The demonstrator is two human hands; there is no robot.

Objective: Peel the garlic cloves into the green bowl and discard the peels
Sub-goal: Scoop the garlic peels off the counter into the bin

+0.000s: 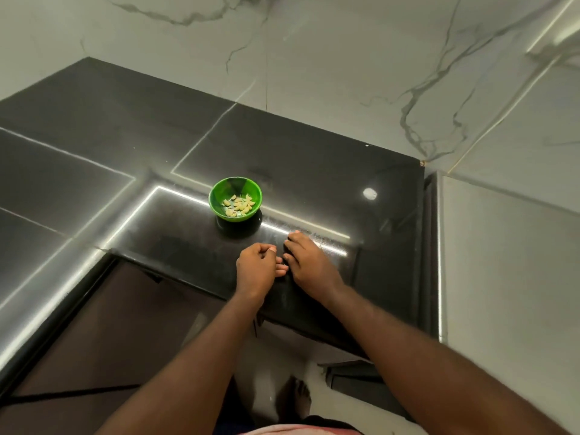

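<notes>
Countertop (pixel 298 158): black polished stone, smooth and highly glossy, mirroring bright strip lights and a round lamp spot, with faint dull smears near the front edge. Wall (pixel 329 58): large white marble-look slabs with grey veining, smooth with a soft sheen, thin joint lines between panels; cabinet front (pixel 125 324) under the counter: dark brown flat panel, smooth, low satin finish. Green bowl (pixel 219 193): plastic by its look, smooth and shiny inside; garlic cloves (pixel 238 205) in it: pale yellowish, bare and smooth-skinned.
</notes>
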